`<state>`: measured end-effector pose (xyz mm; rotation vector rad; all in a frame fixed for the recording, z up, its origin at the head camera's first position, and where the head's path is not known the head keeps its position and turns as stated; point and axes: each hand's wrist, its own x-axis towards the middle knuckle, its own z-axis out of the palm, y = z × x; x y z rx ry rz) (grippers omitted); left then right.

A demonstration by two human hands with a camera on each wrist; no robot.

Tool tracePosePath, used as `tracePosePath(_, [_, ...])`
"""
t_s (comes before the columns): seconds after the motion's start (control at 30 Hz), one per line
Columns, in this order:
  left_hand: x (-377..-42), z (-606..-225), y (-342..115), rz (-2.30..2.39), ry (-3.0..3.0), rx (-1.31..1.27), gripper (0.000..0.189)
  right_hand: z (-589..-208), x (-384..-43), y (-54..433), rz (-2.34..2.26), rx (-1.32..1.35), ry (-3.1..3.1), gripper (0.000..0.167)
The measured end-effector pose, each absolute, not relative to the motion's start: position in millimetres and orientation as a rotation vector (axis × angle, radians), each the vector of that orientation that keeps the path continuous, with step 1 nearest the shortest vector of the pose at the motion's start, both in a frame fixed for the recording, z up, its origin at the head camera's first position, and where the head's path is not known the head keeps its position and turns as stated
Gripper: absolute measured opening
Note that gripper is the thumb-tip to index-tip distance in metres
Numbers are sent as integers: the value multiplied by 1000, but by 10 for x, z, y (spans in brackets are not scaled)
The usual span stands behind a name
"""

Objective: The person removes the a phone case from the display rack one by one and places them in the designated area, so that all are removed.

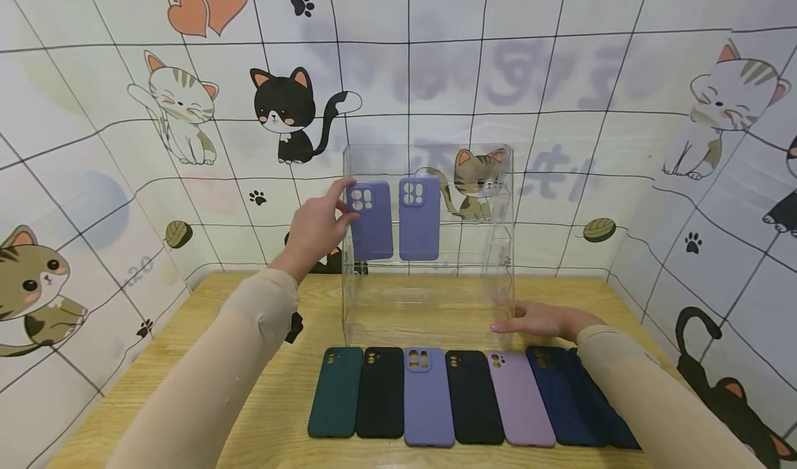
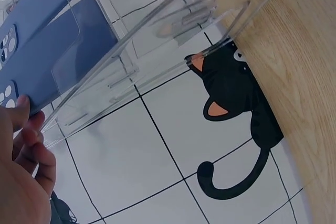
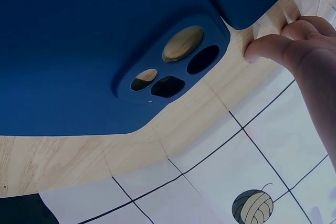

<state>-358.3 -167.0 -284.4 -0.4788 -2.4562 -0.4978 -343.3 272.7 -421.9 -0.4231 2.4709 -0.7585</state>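
A clear stepped display rack [image 1: 405,304] stands on the table. Two purple phone cases lean side by side on its upper tier. My left hand [image 1: 316,227] pinches the left purple phone case [image 1: 375,228] at its upper left, thumb on the front beside the camera cutouts. In the left wrist view, other fingers of that hand curl by the rack's clear side edge. The second purple phone case [image 1: 420,228] stands just right of it, untouched. Low on the rack's right side, my right hand [image 1: 544,319] grips the corner, thumb in front.
Along the front lie a green case [image 1: 335,393], black cases [image 1: 380,393], a purple case [image 1: 427,407], a lilac case [image 1: 521,403] and navy cases [image 1: 563,407]. The right forearm overlaps the navy ones. A cat-print backdrop [image 1: 411,75] rises behind the table [image 1: 249,400].
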Motion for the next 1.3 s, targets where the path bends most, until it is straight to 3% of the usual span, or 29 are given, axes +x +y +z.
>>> tracePosePath(0.4, [-3549, -2875, -1642, -605, -2309, -350, 59, -4195, -3399, 2712, -770, -437, 2463, 104])
tracePosePath(0.73, [-3418, -2573, -1695, -705, -2099, -266, 56, -4243, -3416, 2745, -816, -456, 2439, 99])
tracePosePath(1.03, [-3249, -2388, -2016, -858, -2071, -163, 58, -4220, -3408, 2755, -805, -470, 2444, 100])
tracePosePath(1.3, [-3084, -2460, -2440, -896, -2205, -89, 60, -4225, -3428, 2758, -804, -468, 2448, 100])
